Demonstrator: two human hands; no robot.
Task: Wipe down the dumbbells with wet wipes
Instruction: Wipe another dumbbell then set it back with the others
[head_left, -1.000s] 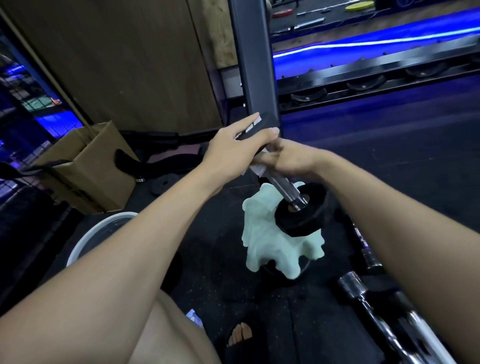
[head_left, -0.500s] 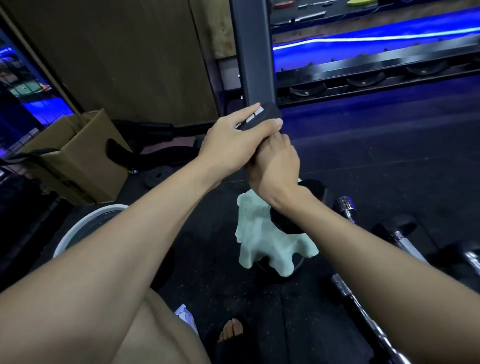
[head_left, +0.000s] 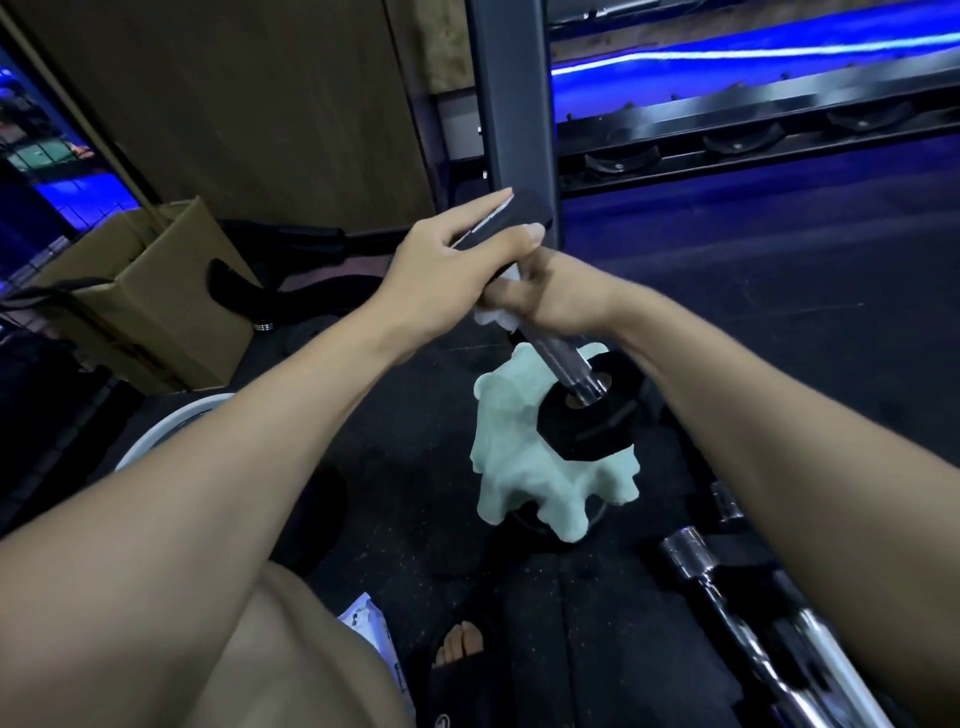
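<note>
1. Head view, floor: dark speckled rubber floor (head_left: 415, 519); on it a pale green cloth (head_left: 511, 467), draped over something dark; a cardboard box (head_left: 156, 301) stands at left before a wooden wall panel (head_left: 260, 104); a white-rimmed bucket (head_left: 156, 441) lies partly behind the left forearm.
2. Room: a dark steel upright (head_left: 514, 104) rises at centre; behind it a rack rail (head_left: 727, 135) under blue strip lighting.
3. Hands: the left hand (head_left: 452, 270) grips the upper head of a dumbbell (head_left: 566, 364), index finger straight along it; the right hand (head_left: 550, 301) is curled round the chrome handle with a white wet wipe (head_left: 491, 314).
4. The dumbbell is tilted, its lower black head over the cloth; more chrome dumbbells (head_left: 727, 587) lie at lower right.
</note>
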